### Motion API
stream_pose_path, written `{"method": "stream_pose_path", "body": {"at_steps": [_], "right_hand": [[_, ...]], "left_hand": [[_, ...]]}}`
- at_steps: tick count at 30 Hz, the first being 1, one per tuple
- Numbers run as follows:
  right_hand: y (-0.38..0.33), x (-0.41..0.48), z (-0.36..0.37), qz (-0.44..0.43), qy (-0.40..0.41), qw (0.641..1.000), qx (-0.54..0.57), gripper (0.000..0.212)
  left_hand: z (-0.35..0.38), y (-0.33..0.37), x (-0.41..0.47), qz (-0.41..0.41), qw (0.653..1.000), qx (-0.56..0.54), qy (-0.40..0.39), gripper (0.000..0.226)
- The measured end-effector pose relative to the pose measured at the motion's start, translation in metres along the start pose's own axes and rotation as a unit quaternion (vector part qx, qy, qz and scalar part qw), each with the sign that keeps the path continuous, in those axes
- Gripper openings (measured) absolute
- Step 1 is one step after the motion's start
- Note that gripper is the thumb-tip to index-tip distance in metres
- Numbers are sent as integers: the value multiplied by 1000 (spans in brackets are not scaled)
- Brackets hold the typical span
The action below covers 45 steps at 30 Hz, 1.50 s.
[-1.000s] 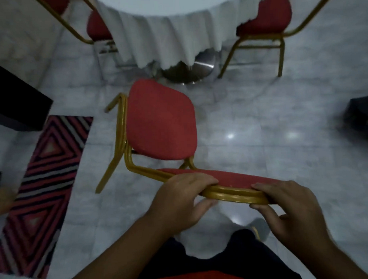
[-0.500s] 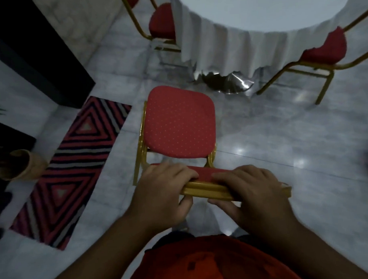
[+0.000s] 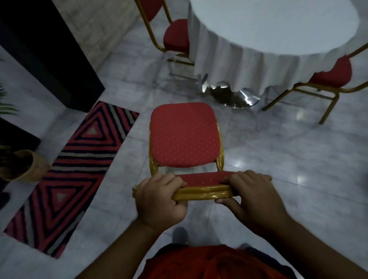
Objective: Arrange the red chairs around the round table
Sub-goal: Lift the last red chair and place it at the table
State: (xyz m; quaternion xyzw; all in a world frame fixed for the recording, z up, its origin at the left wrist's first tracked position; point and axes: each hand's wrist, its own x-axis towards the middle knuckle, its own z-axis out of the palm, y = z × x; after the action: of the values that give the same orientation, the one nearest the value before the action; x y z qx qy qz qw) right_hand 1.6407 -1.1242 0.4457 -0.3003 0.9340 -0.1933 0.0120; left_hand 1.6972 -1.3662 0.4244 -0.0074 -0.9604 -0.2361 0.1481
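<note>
Red chair (image 3: 184,137): dotted fabric seat, ribbed gold metal frame, short of round table (image 3: 275,21), white draped cloth. Left hand (image 3: 160,199), right hand (image 3: 252,194) clasp backrest top rail.

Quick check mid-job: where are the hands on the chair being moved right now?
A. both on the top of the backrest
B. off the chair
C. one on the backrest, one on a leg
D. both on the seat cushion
A: the left hand and right hand both wrap the gold top rail of the chair, whose seat faces the round table.

A striped red rug (image 3: 73,174) lies on the marble floor (image 3: 284,167) to my left, a potted plant (image 3: 23,165) just beside it.
</note>
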Motion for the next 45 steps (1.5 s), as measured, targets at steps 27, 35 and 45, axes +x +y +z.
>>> {"method": "stream_pose_path", "body": {"at_steps": [27, 35, 45], "right_hand": [[164, 53, -41, 173, 116, 978, -2, 27], [199, 131, -44, 235, 143, 961, -16, 33], [216, 152, -45, 224, 164, 960, -38, 38]], "left_hand": [[120, 96, 186, 55, 997, -33, -43, 35], [138, 104, 263, 78, 992, -57, -76, 25], [153, 102, 286, 69, 995, -13, -68, 32]]}}
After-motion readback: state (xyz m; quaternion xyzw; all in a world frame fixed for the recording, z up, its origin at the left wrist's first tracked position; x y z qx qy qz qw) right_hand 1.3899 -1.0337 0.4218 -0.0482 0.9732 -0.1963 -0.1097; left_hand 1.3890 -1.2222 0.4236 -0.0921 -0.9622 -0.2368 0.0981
